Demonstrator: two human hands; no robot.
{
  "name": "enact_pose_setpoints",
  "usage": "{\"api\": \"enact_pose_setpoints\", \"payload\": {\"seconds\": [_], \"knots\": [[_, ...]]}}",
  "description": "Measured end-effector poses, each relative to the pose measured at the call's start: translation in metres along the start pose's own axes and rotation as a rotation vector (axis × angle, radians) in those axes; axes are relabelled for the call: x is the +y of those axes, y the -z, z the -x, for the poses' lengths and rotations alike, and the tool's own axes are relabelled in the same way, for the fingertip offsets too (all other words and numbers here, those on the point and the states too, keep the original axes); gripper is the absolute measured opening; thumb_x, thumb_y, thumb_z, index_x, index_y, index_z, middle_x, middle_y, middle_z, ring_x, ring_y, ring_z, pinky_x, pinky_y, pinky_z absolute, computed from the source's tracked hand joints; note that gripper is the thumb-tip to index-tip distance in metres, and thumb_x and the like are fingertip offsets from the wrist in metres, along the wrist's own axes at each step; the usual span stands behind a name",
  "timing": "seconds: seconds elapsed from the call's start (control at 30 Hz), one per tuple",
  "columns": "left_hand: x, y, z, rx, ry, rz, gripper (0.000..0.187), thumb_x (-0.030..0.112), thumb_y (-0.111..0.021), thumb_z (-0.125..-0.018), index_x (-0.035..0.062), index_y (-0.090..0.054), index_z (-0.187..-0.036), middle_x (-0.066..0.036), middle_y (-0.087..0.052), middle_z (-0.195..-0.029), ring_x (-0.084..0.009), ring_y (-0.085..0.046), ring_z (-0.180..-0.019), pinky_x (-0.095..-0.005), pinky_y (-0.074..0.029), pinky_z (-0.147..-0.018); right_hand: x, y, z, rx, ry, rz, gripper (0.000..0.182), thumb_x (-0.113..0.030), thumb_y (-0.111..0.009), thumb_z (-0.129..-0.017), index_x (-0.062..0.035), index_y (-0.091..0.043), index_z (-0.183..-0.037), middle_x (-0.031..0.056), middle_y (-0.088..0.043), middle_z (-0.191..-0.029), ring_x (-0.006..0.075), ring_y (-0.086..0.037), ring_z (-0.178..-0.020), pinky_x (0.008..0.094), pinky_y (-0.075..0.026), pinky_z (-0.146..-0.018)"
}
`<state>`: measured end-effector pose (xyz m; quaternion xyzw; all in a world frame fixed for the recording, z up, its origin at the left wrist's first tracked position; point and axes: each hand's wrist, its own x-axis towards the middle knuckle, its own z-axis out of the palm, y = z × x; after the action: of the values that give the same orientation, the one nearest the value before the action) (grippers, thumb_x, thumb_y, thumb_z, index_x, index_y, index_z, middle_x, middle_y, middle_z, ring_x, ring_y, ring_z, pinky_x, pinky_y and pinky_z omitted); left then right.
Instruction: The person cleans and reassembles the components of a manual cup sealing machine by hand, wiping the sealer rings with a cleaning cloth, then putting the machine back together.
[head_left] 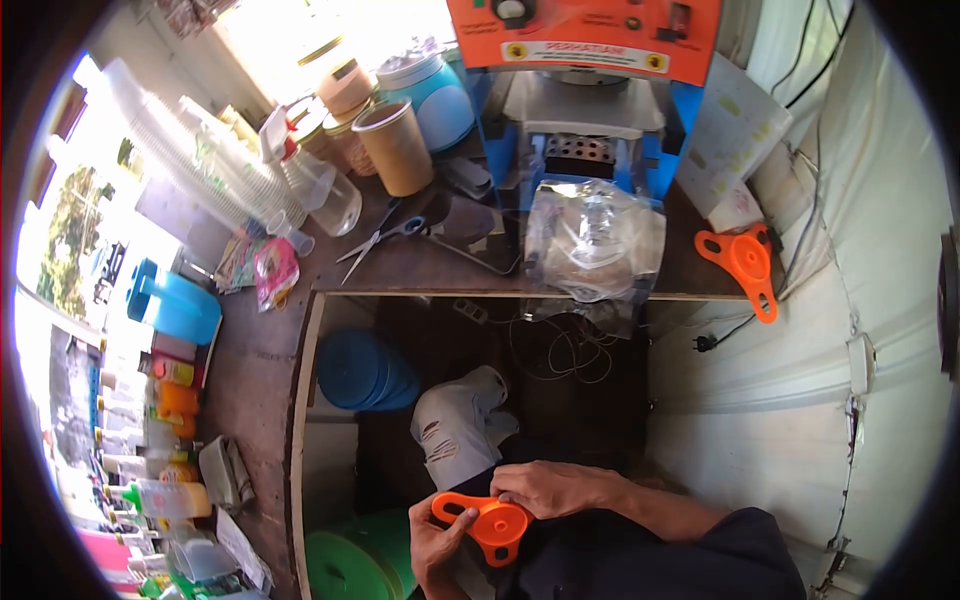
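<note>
Close to my body, I hold an orange three-armed plastic piece (498,521) with holes in its arms and a round hub. My left hand (436,538) is closed on its left arm, with the thumb lying on top. My right hand (550,487) grips the upper right side, fingers bent over the edge. A matching orange three-armed piece (747,262) rests at the right end of the table. Ahead, the orange and blue machine (590,40) stands on the table, with a clear plastic film roll (592,240) at its front.
Scissors (385,238) and a phone-like dark slab (470,235) lie on the table (255,370). Stacked plastic cups (180,150), a spray bottle (325,190) and a brown cup (395,150) stand farther back. Several bottles (165,500) line the left side. Below are a blue bucket (360,370) and green tub (350,565).
</note>
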<state>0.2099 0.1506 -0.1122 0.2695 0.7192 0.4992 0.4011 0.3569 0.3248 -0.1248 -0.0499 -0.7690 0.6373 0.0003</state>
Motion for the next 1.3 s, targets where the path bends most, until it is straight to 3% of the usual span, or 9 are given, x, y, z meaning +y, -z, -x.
{"api": "enact_pose_setpoints", "payload": {"seconds": [0.2, 0.37, 0.43, 0.57, 0.67, 0.83, 0.9, 1.13, 1.3], "knots": [[-0.005, -0.002, 0.004, 0.031, 0.035, 0.106, 0.022, 0.012, -0.079, -0.078, -0.0015, -0.062, -0.083, 0.0, -0.062, -0.073, -0.0051, -0.054, -0.066, -0.02, -0.044, -0.059, -0.002, -0.001, -0.001, -0.055, -0.046, 0.099, 0.015, -0.014, -0.054, -0.093, 0.0, -0.055, -0.097, 0.0126, -0.059, -0.094, 0.0315, -0.061, -0.08, 0.039, -0.047, -0.07], [-0.018, -0.005, -0.003, 0.05, -0.09, 0.202, 0.035, 0.0, -0.07, -0.082, -0.0013, -0.052, -0.112, -0.004, -0.062, -0.085, -0.0064, -0.06, -0.076, -0.0174, -0.048, -0.066, 0.008, 0.006, -0.006, -0.036, 0.0, -0.079, 0.021, -0.016, -0.06, -0.091, -0.0019, -0.058, -0.107, 0.011, -0.062, -0.101, 0.0236, -0.065, -0.088, 0.034, -0.05, -0.076], [-0.026, -0.009, -0.009, 0.166, -0.141, 0.341, 0.04, -0.003, -0.068, -0.084, -0.0005, -0.046, -0.117, -0.005, -0.061, -0.088, -0.0084, -0.062, -0.078, -0.0183, -0.05, -0.068, 0.01, 0.002, -0.007, 0.22, 0.023, -0.252, 0.029, -0.019, -0.064, -0.091, -0.0024, -0.058, -0.114, 0.0094, -0.064, -0.104, 0.0165, -0.064, -0.092, 0.0318, -0.051, -0.082], [-0.025, -0.018, -0.018, 0.384, -0.176, 0.482, 0.037, -0.002, -0.067, -0.085, -0.0008, -0.046, -0.116, -0.007, -0.061, -0.09, -0.0105, -0.062, -0.079, -0.0211, -0.053, -0.07, 0.013, -0.012, -0.007, 0.332, -0.112, -0.709, 0.04, -0.029, -0.065, -0.091, -0.0006, -0.054, -0.117, 0.0065, -0.064, -0.095, 0.0115, -0.062, -0.093, 0.0272, -0.05, -0.082], [-0.023, -0.022, -0.022, 0.414, -0.176, 0.487, 0.032, 0.003, -0.065, -0.088, -0.001, -0.046, -0.114, -0.009, -0.061, -0.094, -0.013, -0.063, -0.082, -0.0247, -0.055, -0.072, 0.026, -0.03, -0.009, 0.332, -0.237, -0.622, 0.04, -0.03, -0.065, -0.091, -0.0001, -0.055, -0.115, 0.0035, -0.063, -0.093, 0.0084, -0.059, -0.085, 0.0253, -0.049, -0.077], [-0.04, -0.024, -0.017, 0.352, 0.008, 0.952, 0.029, 0.014, -0.064, -0.091, -0.0012, -0.051, -0.112, -0.01, -0.064, -0.1, -0.0189, -0.066, -0.086, -0.0326, -0.055, -0.081, 0.033, -0.038, -0.014, 0.349, -0.281, -0.563, 0.035, -0.03, -0.066, -0.091, 0.0015, -0.062, -0.106, 0.0006, -0.064, -0.088, 0.0055, -0.057, -0.08, 0.0237, -0.048, -0.074], [-0.05, -0.026, -0.014, 0.336, -0.036, 0.889, 0.028, 0.013, -0.065, -0.09, -0.0022, -0.054, -0.111, -0.011, -0.064, -0.102, -0.0204, -0.066, -0.089, -0.0343, -0.054, -0.084, 0.035, -0.043, -0.016, 0.428, -0.208, -0.8, 0.032, -0.027, -0.066, -0.091, 0.0011, -0.064, -0.105, 0.0005, -0.066, -0.088, 0.0051, -0.058, -0.08, 0.0236, -0.048, -0.073], [-0.061, -0.016, 0.002, 0.162, 0.067, 0.908, 0.031, 0.015, -0.067, -0.087, -0.0046, -0.059, -0.11, -0.014, -0.065, -0.109, -0.024, -0.065, -0.099, -0.0392, -0.053, -0.091, 0.025, -0.027, -0.006, 0.31, -0.223, -0.66, 0.03, -0.026, -0.068, -0.089, -0.0004, -0.068, -0.104, 0.001, -0.068, -0.087, 0.0039, -0.058, -0.08, 0.0233, -0.048, -0.071], [-0.062, -0.015, 0.005, 0.212, 0.125, 0.957, 0.023, 0.008, -0.068, -0.086, -0.0037, -0.063, -0.105, -0.013, -0.068, -0.103, -0.0233, -0.067, -0.094, -0.0398, -0.054, -0.087, 0.029, -0.032, -0.008, 0.39, -0.208, -0.44, 0.03, -0.028, -0.069, -0.088, 0.0004, -0.069, -0.101, 0.0011, -0.069, -0.08, 0.0035, -0.057, -0.072, 0.0229, -0.048, -0.066]]}}
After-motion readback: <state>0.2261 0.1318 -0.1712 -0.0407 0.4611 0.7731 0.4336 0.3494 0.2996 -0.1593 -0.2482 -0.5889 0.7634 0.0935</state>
